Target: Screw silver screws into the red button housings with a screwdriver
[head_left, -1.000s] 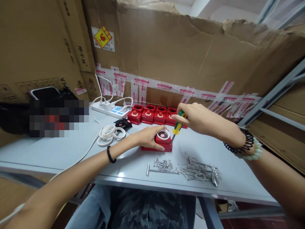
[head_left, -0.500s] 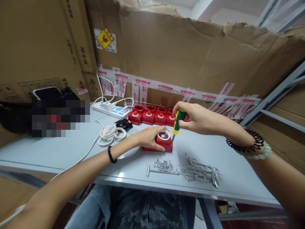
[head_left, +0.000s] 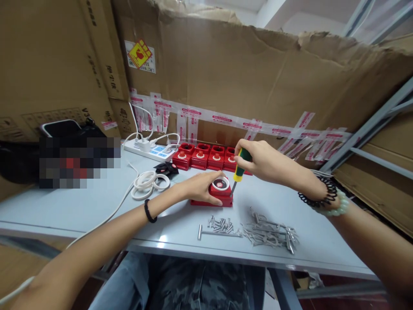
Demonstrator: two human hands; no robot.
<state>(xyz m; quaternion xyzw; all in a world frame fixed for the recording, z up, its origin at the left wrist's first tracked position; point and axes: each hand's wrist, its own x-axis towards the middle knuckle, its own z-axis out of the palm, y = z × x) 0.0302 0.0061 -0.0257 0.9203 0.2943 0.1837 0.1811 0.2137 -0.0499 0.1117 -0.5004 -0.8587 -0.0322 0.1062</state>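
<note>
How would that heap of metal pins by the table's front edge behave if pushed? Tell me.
The metal pins lie loose and tangled, so they would probably scatter rather than slide together. Being thin and stiff-looking, some may roll. Lying near the table edge, a few could drop off.

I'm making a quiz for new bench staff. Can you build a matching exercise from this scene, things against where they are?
Things:
1. screwdriver
2. red unit
3. loose screws
4. power strip

Places:
A. held under the left hand
B. far left of the table, by the cardboard
C. in the right hand
D. near the table's front edge

Pairs: 1-C, 2-A, 3-D, 4-B
</note>
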